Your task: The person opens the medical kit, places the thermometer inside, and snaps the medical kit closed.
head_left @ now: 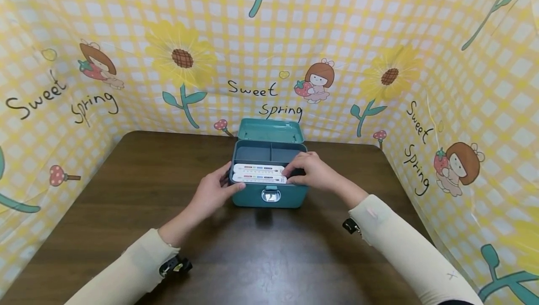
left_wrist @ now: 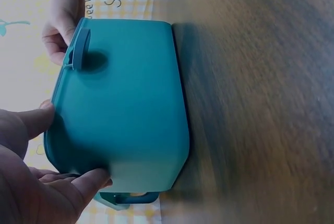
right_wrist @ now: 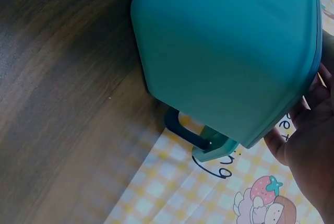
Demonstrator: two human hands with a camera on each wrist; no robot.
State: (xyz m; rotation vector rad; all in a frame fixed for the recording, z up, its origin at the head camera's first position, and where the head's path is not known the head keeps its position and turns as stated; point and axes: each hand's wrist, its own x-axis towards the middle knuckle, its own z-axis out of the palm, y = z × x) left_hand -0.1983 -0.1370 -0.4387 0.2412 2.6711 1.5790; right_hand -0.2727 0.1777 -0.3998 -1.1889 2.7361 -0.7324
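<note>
A teal storage box [head_left: 252, 195] stands on the table with its lid [head_left: 271, 130] open at the back. Two white flat strips [head_left: 258, 179] with rounded ends and small printed marks lie side by side across the front of its top. My left hand [head_left: 214, 189] grips the box's front left corner, thumb on the front rim and fingers along the left side. At the strips' right ends, the thumb and forefinger of my right hand [head_left: 309, 171] pinch the front strip. In the right wrist view, the right hand [right_wrist: 308, 140] is partly hidden behind the box's rim.
A grey tray [head_left: 252, 151] with divided compartments sits in the box behind the strips. A clasp [head_left: 271, 195] is on the box's front, and a handle [right_wrist: 182, 130] shows near the lid. The brown table [head_left: 168, 174] meets a yellow checked cloth [head_left: 236, 52] on three sides.
</note>
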